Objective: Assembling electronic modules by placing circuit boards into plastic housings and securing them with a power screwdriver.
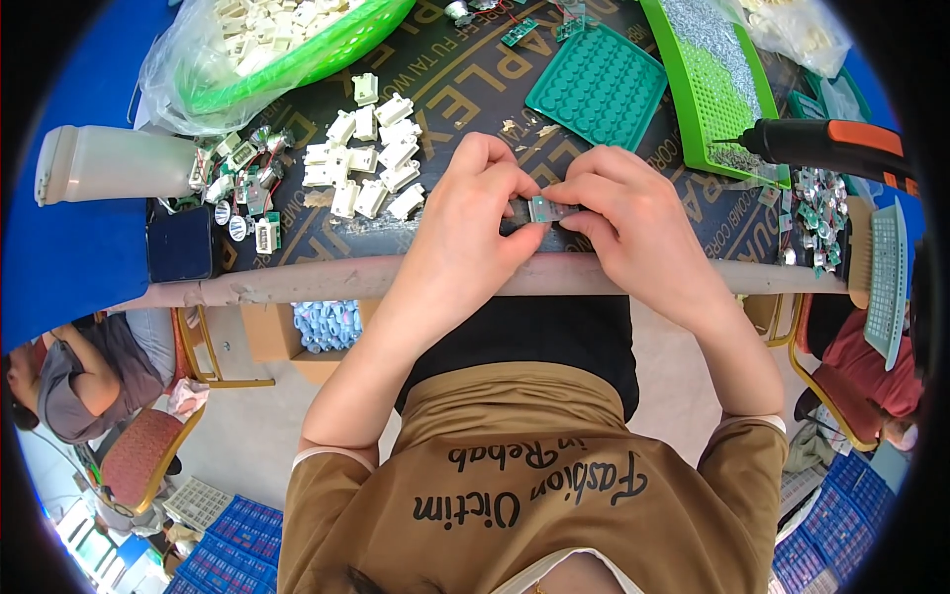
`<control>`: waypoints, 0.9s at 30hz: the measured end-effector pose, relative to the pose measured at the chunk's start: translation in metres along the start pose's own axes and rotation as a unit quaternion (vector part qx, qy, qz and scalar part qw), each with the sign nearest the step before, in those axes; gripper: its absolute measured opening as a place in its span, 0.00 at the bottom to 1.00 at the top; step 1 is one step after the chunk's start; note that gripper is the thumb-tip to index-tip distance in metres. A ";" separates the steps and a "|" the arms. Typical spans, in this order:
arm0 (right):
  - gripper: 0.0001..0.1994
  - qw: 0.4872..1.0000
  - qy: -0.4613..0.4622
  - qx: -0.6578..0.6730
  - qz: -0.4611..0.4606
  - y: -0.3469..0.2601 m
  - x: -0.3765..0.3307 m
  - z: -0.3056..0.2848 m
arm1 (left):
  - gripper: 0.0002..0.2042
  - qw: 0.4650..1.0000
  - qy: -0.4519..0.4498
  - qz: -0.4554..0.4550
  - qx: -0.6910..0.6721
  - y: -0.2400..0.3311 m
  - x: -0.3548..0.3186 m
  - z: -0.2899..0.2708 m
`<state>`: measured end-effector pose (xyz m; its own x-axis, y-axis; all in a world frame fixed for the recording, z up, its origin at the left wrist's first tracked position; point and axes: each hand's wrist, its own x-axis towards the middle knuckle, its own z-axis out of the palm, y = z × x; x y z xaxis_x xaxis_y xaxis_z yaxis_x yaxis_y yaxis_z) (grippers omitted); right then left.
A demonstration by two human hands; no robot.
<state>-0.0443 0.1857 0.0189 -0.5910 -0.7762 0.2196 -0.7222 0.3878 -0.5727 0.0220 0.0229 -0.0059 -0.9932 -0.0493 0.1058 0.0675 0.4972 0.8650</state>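
Near the table's front edge, my left hand (477,220) and my right hand (625,216) meet, fingertips pinched together. Between them is a small green circuit board (539,209), with a greyish part beside it at the right fingertips that is too small to make out. Both hands grip this little piece, and fingers cover much of it. Left of my left hand lies a loose pile of white plastic housings (364,158). Beyond my right hand rests a green dimpled tray (599,87).
A green basket (341,54) heaped with white housings stands far left. Below it sit a whitish bottle (119,166) on its side and wired boards (247,178). On the right are a green bin (698,119) of small metal parts, an electric screwdriver (831,144) and more boards (821,218).
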 end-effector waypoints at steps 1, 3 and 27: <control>0.11 1.000 -0.012 -0.002 0.007 0.000 0.000 -0.001 | 0.12 1.000 0.000 0.000 0.001 0.000 0.000 0.000; 0.11 1.000 -0.011 0.003 0.011 0.000 -0.001 0.000 | 0.12 1.000 0.007 0.007 0.008 0.001 0.000 0.000; 0.12 0.986 0.163 -0.002 -0.042 -0.012 -0.009 -0.017 | 0.21 0.879 -0.008 -0.093 -0.467 0.024 0.010 0.007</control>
<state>-0.0361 0.1963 0.0372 -0.6125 -0.6050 0.5088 -0.7745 0.3306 -0.5392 0.0128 0.0400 0.0127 -0.9959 -0.0393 -0.0809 -0.0549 -0.4477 0.8925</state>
